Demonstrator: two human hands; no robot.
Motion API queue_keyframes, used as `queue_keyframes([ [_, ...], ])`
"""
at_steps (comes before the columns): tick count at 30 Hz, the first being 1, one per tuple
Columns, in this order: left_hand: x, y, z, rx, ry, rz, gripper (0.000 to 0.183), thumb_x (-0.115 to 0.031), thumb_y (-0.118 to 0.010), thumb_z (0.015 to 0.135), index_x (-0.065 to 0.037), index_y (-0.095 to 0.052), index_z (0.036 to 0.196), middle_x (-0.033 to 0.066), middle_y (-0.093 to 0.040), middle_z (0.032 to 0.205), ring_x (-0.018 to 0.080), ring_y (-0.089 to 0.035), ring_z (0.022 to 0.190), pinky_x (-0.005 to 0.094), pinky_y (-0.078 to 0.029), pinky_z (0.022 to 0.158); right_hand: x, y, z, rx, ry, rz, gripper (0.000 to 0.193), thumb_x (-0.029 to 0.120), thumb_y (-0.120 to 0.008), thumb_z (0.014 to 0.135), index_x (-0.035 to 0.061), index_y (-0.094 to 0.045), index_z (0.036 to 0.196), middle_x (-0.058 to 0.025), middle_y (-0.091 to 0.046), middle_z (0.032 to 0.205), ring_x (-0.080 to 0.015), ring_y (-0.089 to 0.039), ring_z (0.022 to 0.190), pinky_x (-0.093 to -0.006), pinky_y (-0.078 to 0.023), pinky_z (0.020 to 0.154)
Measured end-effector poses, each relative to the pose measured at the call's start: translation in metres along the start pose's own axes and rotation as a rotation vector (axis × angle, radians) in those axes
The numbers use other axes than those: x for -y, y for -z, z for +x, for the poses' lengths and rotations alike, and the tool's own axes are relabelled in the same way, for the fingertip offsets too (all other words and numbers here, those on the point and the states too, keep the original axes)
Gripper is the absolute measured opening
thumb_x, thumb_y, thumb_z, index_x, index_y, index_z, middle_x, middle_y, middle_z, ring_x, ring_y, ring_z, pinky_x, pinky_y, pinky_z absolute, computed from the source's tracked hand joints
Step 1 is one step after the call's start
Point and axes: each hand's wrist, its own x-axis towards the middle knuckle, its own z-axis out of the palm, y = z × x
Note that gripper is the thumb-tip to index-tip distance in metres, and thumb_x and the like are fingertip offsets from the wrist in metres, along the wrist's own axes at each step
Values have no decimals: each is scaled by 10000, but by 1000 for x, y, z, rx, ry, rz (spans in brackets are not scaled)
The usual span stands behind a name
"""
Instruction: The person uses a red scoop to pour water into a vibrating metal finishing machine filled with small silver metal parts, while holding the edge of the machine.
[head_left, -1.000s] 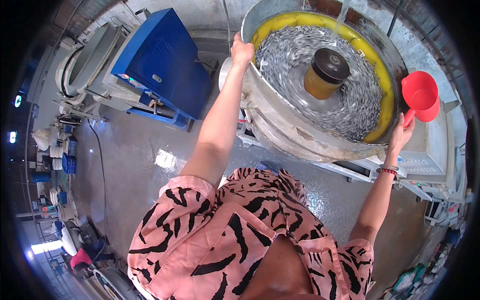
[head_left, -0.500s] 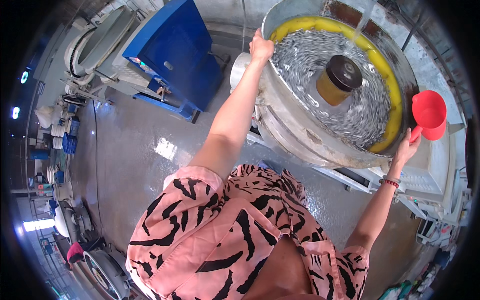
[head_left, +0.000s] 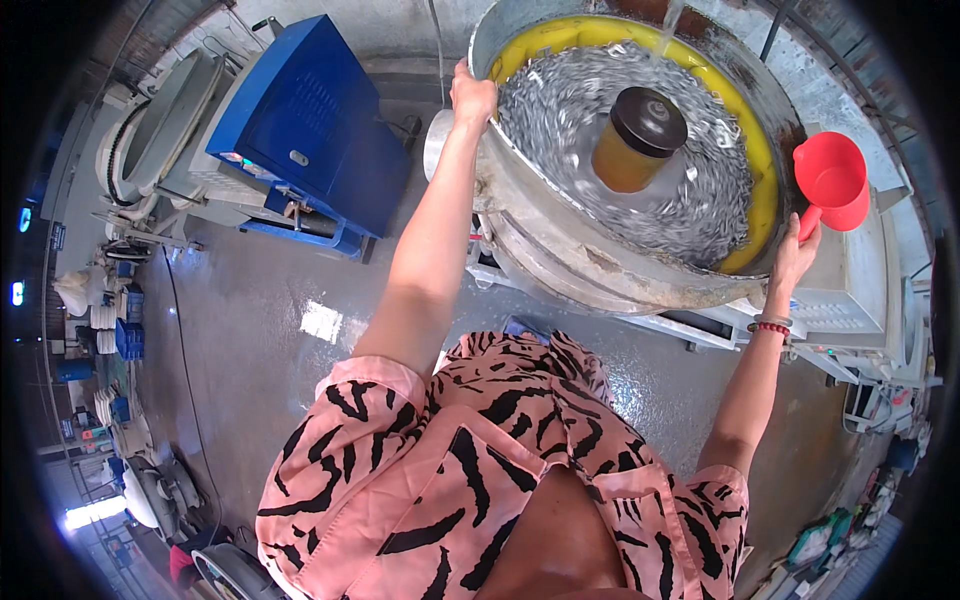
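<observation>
A large round metal tub [head_left: 560, 250] with a yellow inner lining [head_left: 745, 120] holds a blurred mass of small silvery pieces [head_left: 570, 110] around a brown central hub with a dark cap [head_left: 640, 135]. My left hand [head_left: 472, 95] grips the tub's left rim. My right hand [head_left: 795, 255] holds the handle of a red plastic scoop [head_left: 830, 180] just outside the tub's right rim. A thin stream of water [head_left: 672, 15] falls into the tub from above.
A blue machine cabinet [head_left: 300, 120] stands left of the tub on a wet grey floor [head_left: 270, 320]. A white machine housing [head_left: 850, 290] sits at the right. Stacked blue crates [head_left: 128, 340] and white goods line the far left.
The view has tilted, so the tub sits further right and lower in frame. My left hand stays on the rim and my right hand keeps the red scoop.
</observation>
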Motion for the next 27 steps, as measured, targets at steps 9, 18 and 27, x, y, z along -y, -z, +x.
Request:
queue_keyframes([
  [9,6,-1,5,-24,-27,-5,547,13,-447,685,-41,-425,1228,207,-568,1086,323,-523,1060,368,-388,905,8,1,-3,9,-1,22,549,266,-576,815,-25,-401,1246,-211,-498,1180,-298,-486,1076,-348,-340,931],
  [18,5,3,4,-25,-14,43,548,-32,-457,686,-54,-433,1233,205,-566,1092,319,-521,1063,359,-390,902,10,1,-5,24,0,69,555,273,-581,813,-37,-406,1238,-201,-505,1173,-280,-489,1071,-339,-344,929],
  [27,17,-1,14,-40,-58,139,573,-51,-496,656,-37,-455,1228,186,-577,1090,270,-553,1024,340,-416,863,2,-5,-1,2,-2,72,569,285,-603,787,-20,-417,1230,-216,-543,1110,-308,-529,1023,-341,-381,890],
])
